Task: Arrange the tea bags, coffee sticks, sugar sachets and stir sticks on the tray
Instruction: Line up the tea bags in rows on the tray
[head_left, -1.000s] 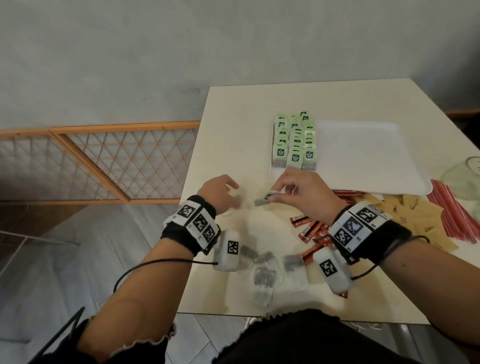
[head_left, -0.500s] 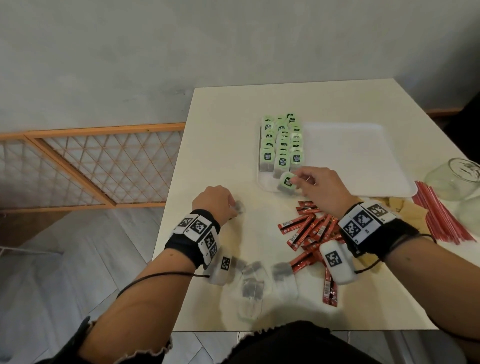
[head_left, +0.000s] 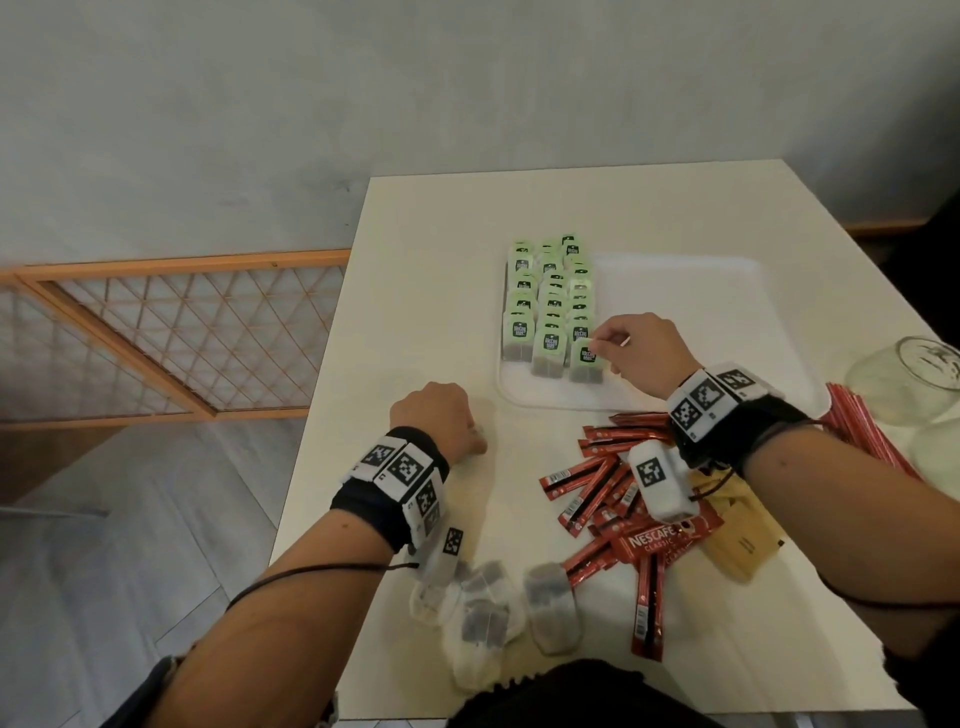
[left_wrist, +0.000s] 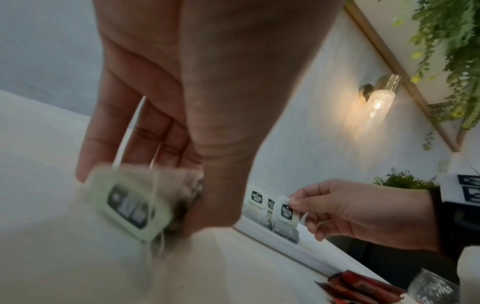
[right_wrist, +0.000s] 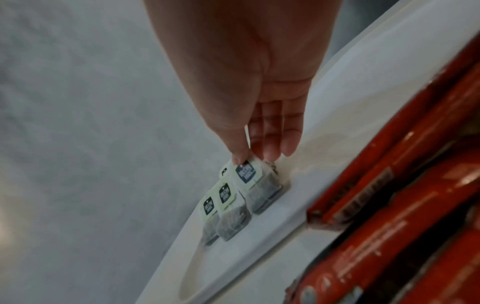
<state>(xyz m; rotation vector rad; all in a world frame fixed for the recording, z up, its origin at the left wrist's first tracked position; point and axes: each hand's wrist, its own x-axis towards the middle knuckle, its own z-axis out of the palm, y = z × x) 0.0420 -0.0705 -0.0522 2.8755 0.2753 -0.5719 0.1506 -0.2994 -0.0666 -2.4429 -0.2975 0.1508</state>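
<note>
The right hand (head_left: 641, 353) has its grip pinching the green tag of a tea bag (head_left: 587, 359) at the near end of the rightmost row on the white tray (head_left: 727, 322), bag hanging below the fingertips toward the desk (head_left: 415, 260). The left hand (head_left: 441, 423) grips another tea bag (left_wrist: 135, 205) (blurry) off the tray's near-left corner, so that one sits nearer the row's next slot.
</note>
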